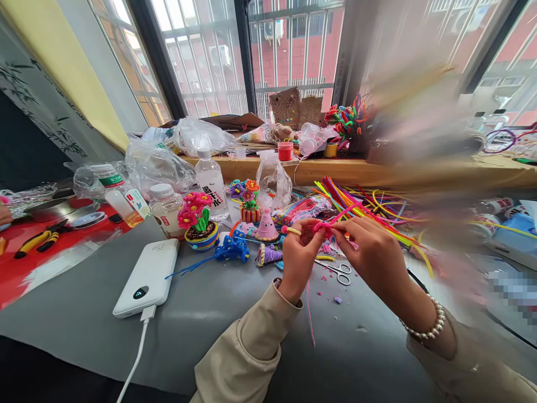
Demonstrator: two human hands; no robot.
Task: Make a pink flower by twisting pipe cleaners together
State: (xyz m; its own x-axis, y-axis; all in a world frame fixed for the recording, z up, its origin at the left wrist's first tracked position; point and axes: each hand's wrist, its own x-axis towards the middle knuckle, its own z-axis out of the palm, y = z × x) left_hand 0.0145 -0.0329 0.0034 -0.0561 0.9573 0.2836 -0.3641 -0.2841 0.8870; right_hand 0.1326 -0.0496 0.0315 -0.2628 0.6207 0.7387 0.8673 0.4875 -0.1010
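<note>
Over the grey table, my left hand pinches a small pink pipe-cleaner piece between thumb and fingers. My right hand is closed on the same piece from the right, fingertips almost meeting the left ones. One pink stem sticks up to the right, and a thin pink strand hangs below. Behind my hands lies a bundle of coloured pipe cleaners. Small scissors rest on the table beneath my hands, among pink scraps. Near my left hand are a pink cone figure and a purple cone.
A white power bank with a cable lies left. Behind it stand a potted pink flower, a blue pipe-cleaner flower and bottles. Pliers lie on red cloth. A large blur covers the right side. A ledge runs below the windows.
</note>
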